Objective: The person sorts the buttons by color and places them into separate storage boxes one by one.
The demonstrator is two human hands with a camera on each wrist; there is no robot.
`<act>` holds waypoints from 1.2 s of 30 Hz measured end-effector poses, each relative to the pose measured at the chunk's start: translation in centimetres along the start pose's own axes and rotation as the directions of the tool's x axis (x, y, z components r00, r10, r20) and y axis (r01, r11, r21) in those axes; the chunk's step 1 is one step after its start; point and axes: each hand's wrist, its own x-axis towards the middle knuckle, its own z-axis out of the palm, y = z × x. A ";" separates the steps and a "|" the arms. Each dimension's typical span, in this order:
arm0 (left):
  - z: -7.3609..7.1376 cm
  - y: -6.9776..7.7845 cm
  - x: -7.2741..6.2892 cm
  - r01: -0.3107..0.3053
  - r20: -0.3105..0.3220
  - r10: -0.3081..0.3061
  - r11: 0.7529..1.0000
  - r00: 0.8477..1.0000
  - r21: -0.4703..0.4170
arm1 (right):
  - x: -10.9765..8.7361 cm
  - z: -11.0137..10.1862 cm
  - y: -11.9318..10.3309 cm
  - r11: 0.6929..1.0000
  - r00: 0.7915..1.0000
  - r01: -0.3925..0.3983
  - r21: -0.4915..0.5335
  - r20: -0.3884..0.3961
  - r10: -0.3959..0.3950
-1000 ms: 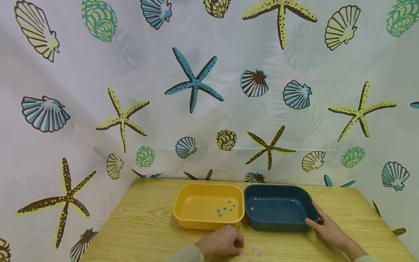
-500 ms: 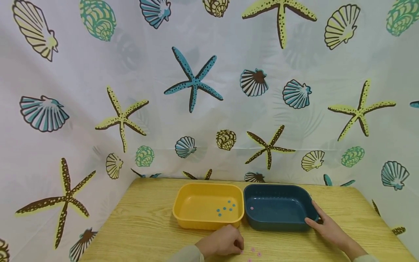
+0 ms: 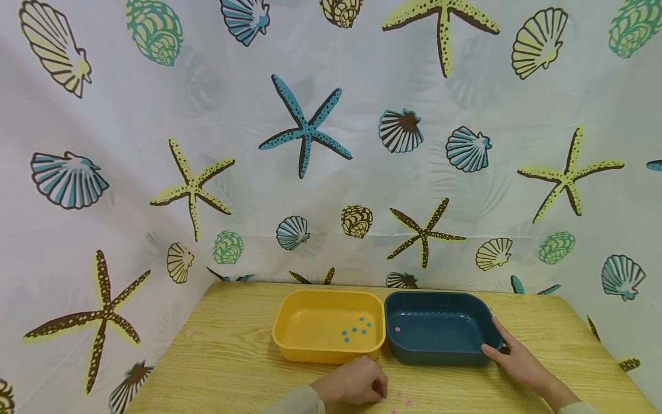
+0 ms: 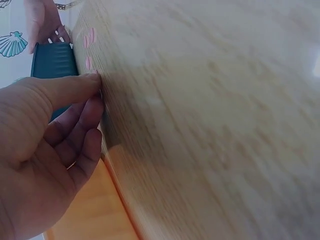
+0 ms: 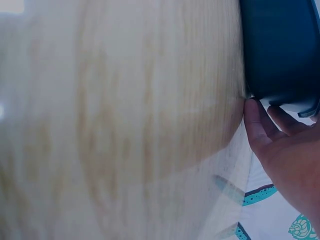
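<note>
My left hand (image 3: 357, 382) is low over the table in front of the yellow tray, fingers curled. In the left wrist view, its thumb and forefinger tips pinch a small pink disc (image 4: 97, 72) at the tabletop; only a sliver of it shows. Several more pink discs (image 3: 399, 394) lie just to the right of that hand. My right hand (image 3: 522, 361) rests with fairly straight fingers against the right end of the dark blue tray (image 3: 439, 357), thumb at its front corner. One pink disc (image 3: 397, 329) lies inside that tray, near its left wall.
The yellow tray (image 3: 331, 355) stands against the blue tray's left side. Several small blue discs (image 3: 354, 330) lie in its right half. Both trays sit on a wood-grain table (image 3: 222, 345). A white curtain (image 3: 331, 190) printed with shells and starfish hangs behind and at both sides.
My left hand has shifted slightly to the right, its fingertips now covering most of the nearest pink disc. The right hand and both trays have stayed in place.
</note>
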 end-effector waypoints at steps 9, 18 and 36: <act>-0.2 0.2 -0.4 0.015 -0.014 -0.015 0.999 1.000 -0.036 | 0.0 0.0 -0.1 1.000 1.000 -0.006 0.004 0.003 0.006; -0.9 0.0 -0.6 0.082 -0.034 -0.091 0.974 0.995 -0.213 | 0.0 -0.1 -0.2 1.000 1.000 -0.001 0.012 0.008 0.001; -4.4 1.2 0.6 0.031 -0.141 -0.092 0.921 0.986 -0.387 | 0.0 -0.1 -0.1 1.000 1.000 0.001 0.006 0.009 -0.001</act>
